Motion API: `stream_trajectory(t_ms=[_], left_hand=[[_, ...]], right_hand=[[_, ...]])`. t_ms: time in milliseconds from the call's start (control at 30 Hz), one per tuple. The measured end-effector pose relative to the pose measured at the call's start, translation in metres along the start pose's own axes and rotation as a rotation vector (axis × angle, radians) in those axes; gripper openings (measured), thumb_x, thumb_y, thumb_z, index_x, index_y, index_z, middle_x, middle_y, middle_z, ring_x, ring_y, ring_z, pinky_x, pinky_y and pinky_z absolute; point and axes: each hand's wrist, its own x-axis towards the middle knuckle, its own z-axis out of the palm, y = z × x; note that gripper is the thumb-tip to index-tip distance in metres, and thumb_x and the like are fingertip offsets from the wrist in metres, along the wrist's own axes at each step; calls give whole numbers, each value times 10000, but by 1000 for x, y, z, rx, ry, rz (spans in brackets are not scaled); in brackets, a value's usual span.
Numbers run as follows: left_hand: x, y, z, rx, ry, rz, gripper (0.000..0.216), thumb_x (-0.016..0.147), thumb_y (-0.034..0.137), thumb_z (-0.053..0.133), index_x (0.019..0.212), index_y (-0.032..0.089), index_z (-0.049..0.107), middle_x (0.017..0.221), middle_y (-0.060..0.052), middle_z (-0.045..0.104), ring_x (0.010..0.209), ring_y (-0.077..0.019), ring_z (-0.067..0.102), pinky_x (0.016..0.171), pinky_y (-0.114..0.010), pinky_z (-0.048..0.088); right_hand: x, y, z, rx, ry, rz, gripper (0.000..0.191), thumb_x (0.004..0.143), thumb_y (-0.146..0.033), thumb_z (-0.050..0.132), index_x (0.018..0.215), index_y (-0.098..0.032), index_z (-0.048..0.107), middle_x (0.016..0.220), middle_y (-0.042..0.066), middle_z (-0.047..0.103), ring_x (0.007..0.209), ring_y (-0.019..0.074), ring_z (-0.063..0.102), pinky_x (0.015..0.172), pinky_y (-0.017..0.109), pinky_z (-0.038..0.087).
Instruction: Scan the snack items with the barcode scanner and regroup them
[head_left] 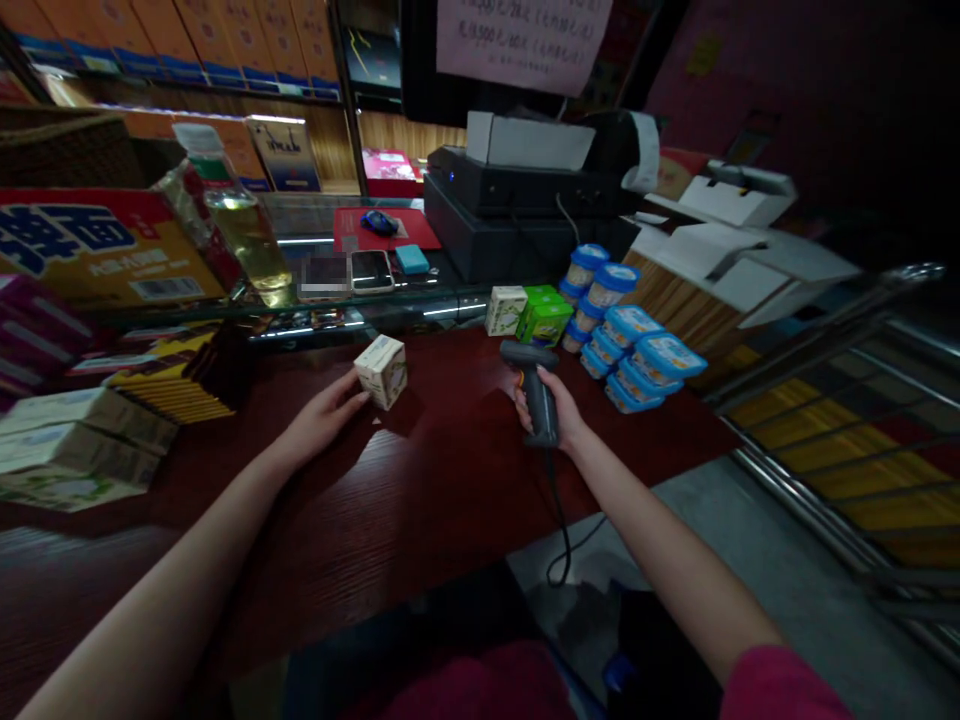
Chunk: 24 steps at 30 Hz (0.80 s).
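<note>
My left hand [328, 415] is closed on the near left edge of a small white carton [382, 373] with a green print, at the counter's middle. My right hand [559, 408] wraps round the grip of a dark barcode scanner [541, 410], one finger near its orange trigger. The scanner's head points left toward the carton, and its cable [557, 500] hangs down over the counter's front edge. Behind the scanner stand a similar white carton [506, 311] and a green box [544, 316]. Stacked blue-lidded tubs [637, 350] sit to their right.
Several white cartons [75, 450] and yellow packs [176, 375] lie at the left of the dark red counter [442, 480]. A bottle [240, 225], phones [373, 270] and a mouse [380, 222] are on the glass top behind. A metal rack [840, 480] stands at right.
</note>
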Motion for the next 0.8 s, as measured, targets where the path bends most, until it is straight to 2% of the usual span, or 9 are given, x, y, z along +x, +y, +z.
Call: stream_trajectory(t_ms=[100,200,267,333,400,500,600,700,800], left_hand=[[-2,3,18,-45,98,-29,775,745,494,792,1440,275,529,1522,-109,576,1405,-327,557,1193,-511,443],[8,3,44,-26,258,-66,736,736,468,806,1379,228,539,1415,-139,643,1298,-333,629,1146,-530,478],[24,3,64,-54,244,-62,633,774,465,775,1317,214,570,1357,-130,673,1243,-320,656,1118,-527,494],[47,3,86,-95,154,-23,582,789,453,767,1289,211,593,1327,-115,688,1217,-305,667,1097,-509,507],[73,6,112,-83,114,32,530,776,415,786,1239,210,629,1282,-105,704,1201,-297,668,1089,-496,508],[114,12,151,-51,145,78,507,727,285,829,1187,202,632,1204,-97,715,1142,-276,679,1056,-469,518],[144,18,185,-119,198,17,513,704,198,846,1134,186,566,1084,-80,711,1000,-238,706,920,-402,567],[161,22,204,-34,252,17,432,722,232,864,1005,201,539,1018,-51,680,966,-228,685,879,-378,554],[171,22,211,146,339,36,389,713,277,891,898,201,557,1022,-59,617,1000,-245,633,917,-394,532]], right_hand=[[-6,-7,-13,11,56,-62,429,812,-601,711,864,-180,645,597,-41,588,370,98,519,303,199,397],[-4,-7,-15,49,79,-135,440,791,-602,731,850,-174,650,594,-39,594,358,96,523,290,199,389],[0,-6,-13,66,98,-170,440,791,-596,740,859,-168,662,593,-35,601,361,98,533,292,198,395],[3,-5,-13,92,134,-189,437,801,-587,742,868,-160,674,582,-36,600,358,90,524,300,192,408],[6,-6,-14,133,166,-208,435,811,-578,741,867,-151,683,562,-39,592,349,79,502,305,185,413],[8,-9,-18,179,186,-253,439,824,-577,726,862,-142,683,546,-38,587,337,80,491,296,188,401],[9,-12,-22,205,199,-298,446,834,-584,711,862,-141,675,539,-39,577,327,82,483,290,192,385],[11,-13,-25,218,207,-321,450,840,-594,699,879,-146,672,543,-37,575,333,81,478,291,189,370],[14,-13,-25,236,215,-333,453,830,-599,699,881,-149,672,548,-37,575,344,79,474,301,187,374]])
